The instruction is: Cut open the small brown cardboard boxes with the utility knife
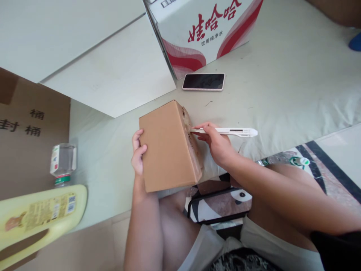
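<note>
A small brown cardboard box [166, 146] stands on the floor in front of my knees. My left hand [138, 152] grips its left edge, fingers curled over the near corner. My right hand [216, 143] holds a white utility knife [231, 131] level, with its tip against the upper part of the box's right side face, which looks torn and rough along its taped seam.
A pink-edged phone [203, 81] lies screen-up behind the box. A large white and red water carton [203, 30] stands at the back. At left are a flattened brown carton [25, 139], a clear bottle [62, 163] and a yellow jug [39, 218].
</note>
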{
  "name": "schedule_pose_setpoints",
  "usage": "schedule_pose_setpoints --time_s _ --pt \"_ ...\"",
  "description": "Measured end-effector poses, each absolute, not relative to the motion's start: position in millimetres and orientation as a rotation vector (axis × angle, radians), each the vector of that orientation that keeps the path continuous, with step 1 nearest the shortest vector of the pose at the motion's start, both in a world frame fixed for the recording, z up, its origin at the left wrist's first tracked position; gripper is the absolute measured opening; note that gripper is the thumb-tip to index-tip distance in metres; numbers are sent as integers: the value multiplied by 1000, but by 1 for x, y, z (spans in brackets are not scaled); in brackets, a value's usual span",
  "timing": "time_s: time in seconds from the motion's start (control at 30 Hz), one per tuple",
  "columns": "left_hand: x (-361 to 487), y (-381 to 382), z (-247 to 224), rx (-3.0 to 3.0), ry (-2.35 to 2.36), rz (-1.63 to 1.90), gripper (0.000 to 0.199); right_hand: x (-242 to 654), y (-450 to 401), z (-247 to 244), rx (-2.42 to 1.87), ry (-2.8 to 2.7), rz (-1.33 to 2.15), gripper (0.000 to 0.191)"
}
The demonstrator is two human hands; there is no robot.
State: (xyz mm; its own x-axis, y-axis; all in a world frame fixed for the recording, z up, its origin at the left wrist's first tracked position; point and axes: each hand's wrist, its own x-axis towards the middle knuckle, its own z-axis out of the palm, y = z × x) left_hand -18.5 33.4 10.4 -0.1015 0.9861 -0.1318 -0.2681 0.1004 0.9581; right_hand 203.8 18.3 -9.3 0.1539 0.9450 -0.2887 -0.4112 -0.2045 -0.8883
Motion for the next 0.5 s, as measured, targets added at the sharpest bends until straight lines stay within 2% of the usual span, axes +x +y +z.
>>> schedule_pose_setpoints --time_s 0.33,0.5 --pt "-19 35 7 810 1127 1427 40 205 7 -5 -1038 -778 1341 32" --pt "-21 36 3 808 1167 1477 39 206 3 4 -1105 -942 1267 36"
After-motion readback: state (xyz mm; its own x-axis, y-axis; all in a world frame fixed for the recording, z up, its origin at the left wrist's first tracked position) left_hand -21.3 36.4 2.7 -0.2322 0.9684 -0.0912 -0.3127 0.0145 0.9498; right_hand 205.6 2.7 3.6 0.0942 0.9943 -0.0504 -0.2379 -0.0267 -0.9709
